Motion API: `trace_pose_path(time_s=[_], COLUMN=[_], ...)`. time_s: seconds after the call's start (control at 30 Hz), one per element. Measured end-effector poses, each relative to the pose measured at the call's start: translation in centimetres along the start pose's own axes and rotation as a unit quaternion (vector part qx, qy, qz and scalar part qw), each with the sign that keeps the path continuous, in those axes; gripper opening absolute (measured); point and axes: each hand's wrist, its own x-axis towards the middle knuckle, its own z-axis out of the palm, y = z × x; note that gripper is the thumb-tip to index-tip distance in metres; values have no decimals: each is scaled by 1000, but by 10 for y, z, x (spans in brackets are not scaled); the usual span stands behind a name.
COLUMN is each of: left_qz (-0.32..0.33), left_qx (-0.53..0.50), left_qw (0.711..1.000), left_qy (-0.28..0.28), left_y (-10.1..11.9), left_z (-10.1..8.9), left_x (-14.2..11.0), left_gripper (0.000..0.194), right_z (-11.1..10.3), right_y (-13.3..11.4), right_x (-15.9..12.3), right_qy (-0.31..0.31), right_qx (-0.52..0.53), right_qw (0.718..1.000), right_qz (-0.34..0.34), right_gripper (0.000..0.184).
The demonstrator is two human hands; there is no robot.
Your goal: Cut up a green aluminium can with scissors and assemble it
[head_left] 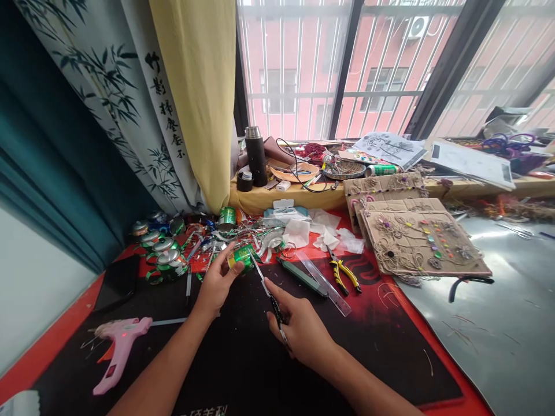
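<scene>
My left hand (217,283) is closed round a small green drink can (241,257), held just above the black mat (243,358). My right hand (299,326) grips a pair of scissors (265,289) whose blades point up and left, their tips at the can. Behind the can lies a heap of cut can tops and shiny metal strips (173,248).
A pink glue gun (119,346) lies at the mat's left. A clear ruler (325,283), a dark knife (301,276) and yellow-handled pliers (344,274) lie to the right. Cardboard panels with twine flowers (420,242) stand further right. A black flask (255,156) is on the cluttered sill.
</scene>
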Motion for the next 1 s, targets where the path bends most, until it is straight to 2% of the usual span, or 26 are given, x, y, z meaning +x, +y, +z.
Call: trace_pose_path(time_s=[0.1,0.2,0.43,0.67,1.0], left_qz=[-51,-59,-35,-35,-19], left_qx=[-85,-105,-70,-56,-32], left_qw=[995,992,996,995,998], left_qy=[-12,-32,-38,-70,-52], left_y=[3,5,1,0,1], left_z=[2,2,-1,-3,-5], left_x=[-1,-2,0,1,3], left_gripper=[92,89,84,80,85], right_z=[-1,-2,-1,-2,-4], right_y=[0,1,2,2,-3], right_x=[0,0,0,0,-1], right_qy=[5,8,8,8,-2], right_qx=[3,-4,-11,-10,1], right_qw=[1000,1000,1000,1000,1000], right_qz=[-10,-16,-3,-6,15], right_gripper=[71,70,71,73,71])
